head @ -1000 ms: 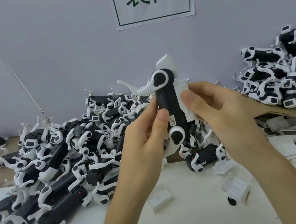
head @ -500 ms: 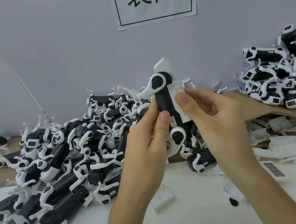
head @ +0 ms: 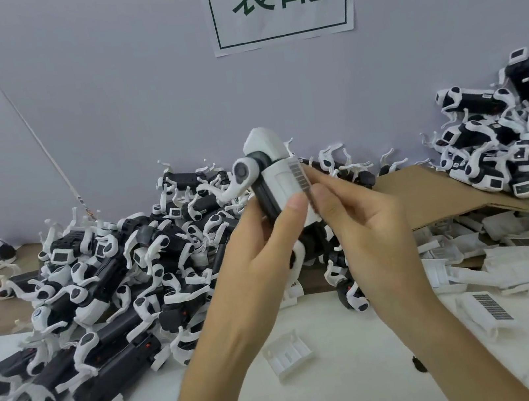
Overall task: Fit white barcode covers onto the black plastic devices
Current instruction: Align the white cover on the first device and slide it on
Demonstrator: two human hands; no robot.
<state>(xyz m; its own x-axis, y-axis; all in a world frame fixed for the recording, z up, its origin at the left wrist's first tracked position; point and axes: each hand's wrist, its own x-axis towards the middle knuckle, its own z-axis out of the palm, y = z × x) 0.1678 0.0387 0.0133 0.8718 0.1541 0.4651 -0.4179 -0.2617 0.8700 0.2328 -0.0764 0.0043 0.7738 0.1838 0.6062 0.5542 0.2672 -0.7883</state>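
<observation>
I hold one black plastic device (head: 262, 189) upright in front of me, its white round joint and curved white arm at the top left. A white barcode cover (head: 282, 181) lies against the device's front face, barcode strip along its right edge. My left hand (head: 264, 252) grips the device from the left, thumb pressing the cover's lower end. My right hand (head: 360, 223) holds the device from the right, thumb and fingers on the cover's barcode edge. The device's lower half is hidden behind my hands.
A big heap of black and white devices (head: 121, 268) fills the left and middle of the bench. Another heap (head: 517, 143) sits at the right on a cardboard sheet (head: 428, 195). Loose white covers (head: 475, 274) lie at the right, one (head: 287, 356) in front of me.
The device has been turned so the white cover now faces me and lies flat on the body. Both hands have shifted up slightly, thumbs now pressing on the cover.
</observation>
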